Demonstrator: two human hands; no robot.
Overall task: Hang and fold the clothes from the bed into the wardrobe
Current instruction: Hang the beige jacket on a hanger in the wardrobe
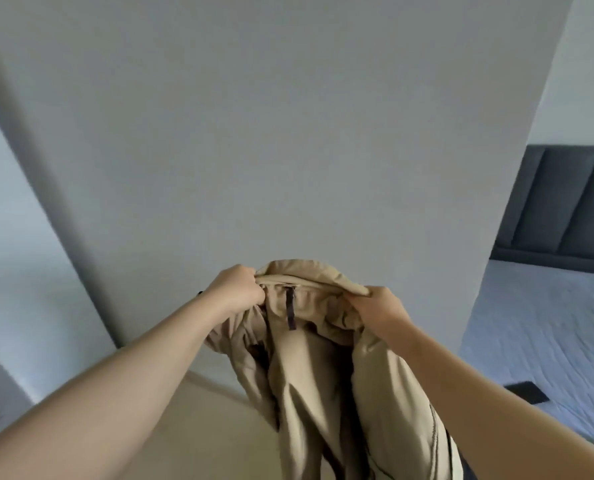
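A beige jacket (318,368) hangs in front of me, collar up, with a dark hanging loop at the inside of its neck. My left hand (238,289) grips the collar at its left end. At the right end of the collar, my right hand (380,310) grips the fabric. The jacket's body droops down between my forearms and out of the bottom of the view. No hanger is in sight.
A plain grey wall or wardrobe panel (288,133) fills the view straight ahead. A bed (544,327) with a pale blue sheet and dark padded headboard (565,202) lies at the right; a small dark flat object (527,393) rests on it. Light floor (219,427) shows below.
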